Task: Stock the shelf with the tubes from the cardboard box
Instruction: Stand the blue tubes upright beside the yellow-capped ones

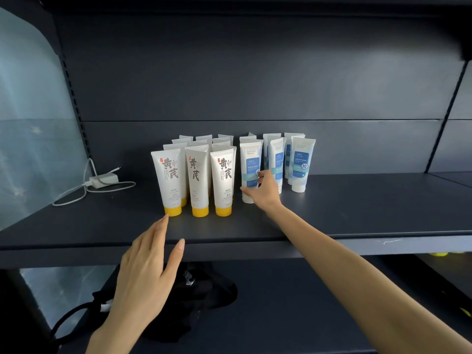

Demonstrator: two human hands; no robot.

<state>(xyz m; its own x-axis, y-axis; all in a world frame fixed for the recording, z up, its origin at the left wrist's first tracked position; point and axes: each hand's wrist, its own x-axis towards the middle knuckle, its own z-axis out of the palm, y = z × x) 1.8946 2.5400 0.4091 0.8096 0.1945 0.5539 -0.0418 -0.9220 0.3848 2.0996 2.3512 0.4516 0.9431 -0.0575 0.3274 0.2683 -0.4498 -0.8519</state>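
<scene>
Placing step, we judge. Our right grip (pixel 263 191) clasps the front blue-label tube (pixel 251 162), upright mid-frame on the shelf (pixel 357 208), beside the yellow-capped tubes (pixel 196 180). Our left grip (pixel 148 267) hovers lower centre, fingers straight, holding nothing. Next: let go cleanly without toppling neighbours. Box unseen.

white tubes with yellow caps (pixel 195 180) stand cap-down in three files on the dark grey shelf (pixel 357 208), with chinese characters on their fronts. just beside them to the right, white tubes with blue labels (pixel 300 166) also stand cap-down. the right hand (pixel 263 191) grips the front-left blue tube (pixel 249 159).
</scene>
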